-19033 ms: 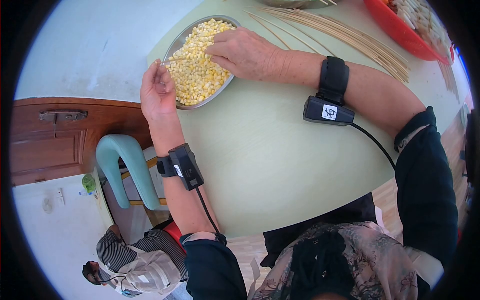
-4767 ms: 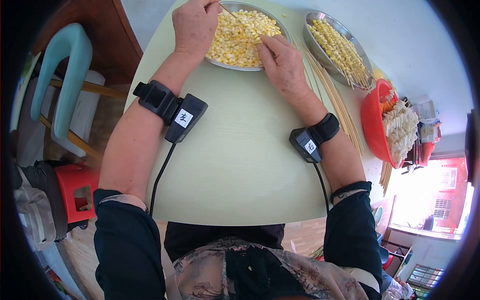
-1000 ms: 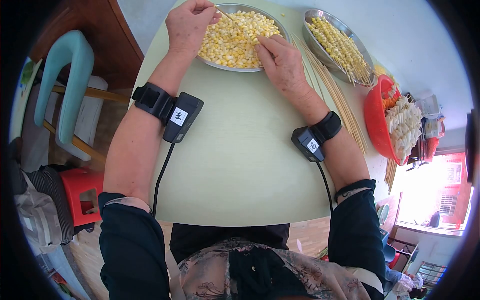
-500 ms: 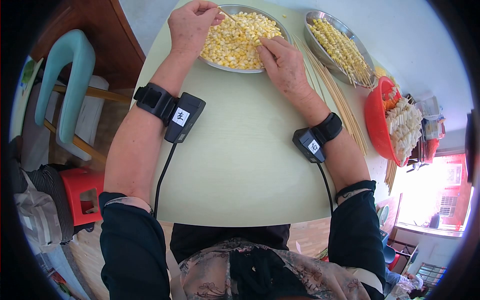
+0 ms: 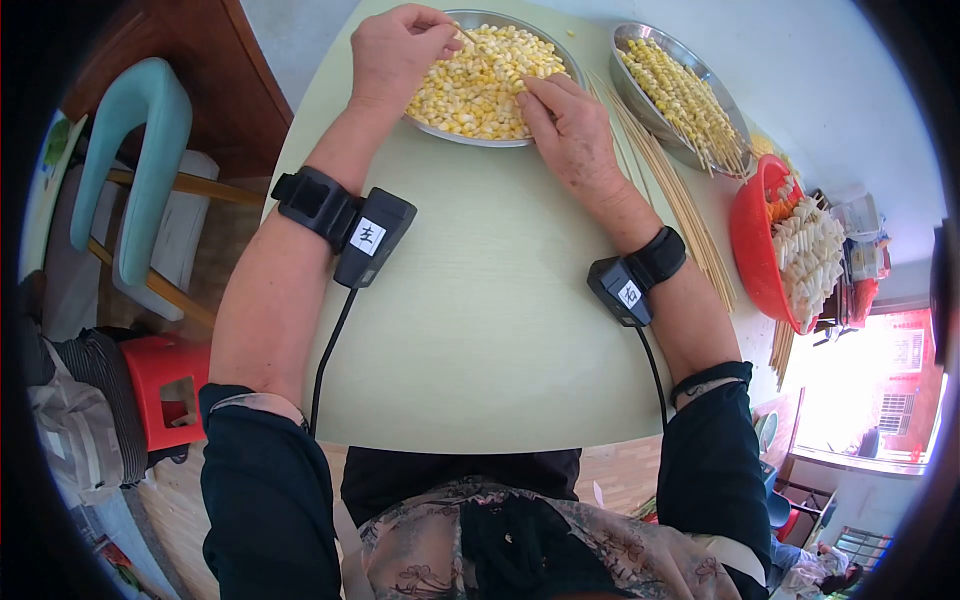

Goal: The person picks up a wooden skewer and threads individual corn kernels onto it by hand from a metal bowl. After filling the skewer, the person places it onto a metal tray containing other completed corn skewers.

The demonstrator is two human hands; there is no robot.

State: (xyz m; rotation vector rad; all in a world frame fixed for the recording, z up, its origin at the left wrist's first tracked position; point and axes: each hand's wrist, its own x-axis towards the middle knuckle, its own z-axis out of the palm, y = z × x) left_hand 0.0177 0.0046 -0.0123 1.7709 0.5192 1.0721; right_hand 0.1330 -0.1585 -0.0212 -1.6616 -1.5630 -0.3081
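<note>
A metal bowl (image 5: 470, 140) full of yellow corn pieces (image 5: 465, 100) stands at the far edge of the table. Over the bowl's left side, my left hand (image 5: 395, 52) pinches a thin wooden stick (image 5: 465, 36) that points down to the right over the corn. At the bowl's right side, my right hand (image 5: 572, 125) has thumb and forefinger pinched on a small corn piece (image 5: 520, 84), partly covered by the fingers. The stick's tip is hard to tell from the corn.
Loose skewers (image 5: 668, 172) lie right of my right hand. Beyond them are a metal bowl of corn skewers (image 5: 630, 82) and a red basin (image 5: 752, 235) with white skewered food. A teal chair (image 5: 150, 100) and red stool (image 5: 165, 390) stand left of the table (image 5: 480, 330).
My left hand has moved slightly right, closer to my right hand, and the stick has shifted with it. My right hand has hardly moved.
</note>
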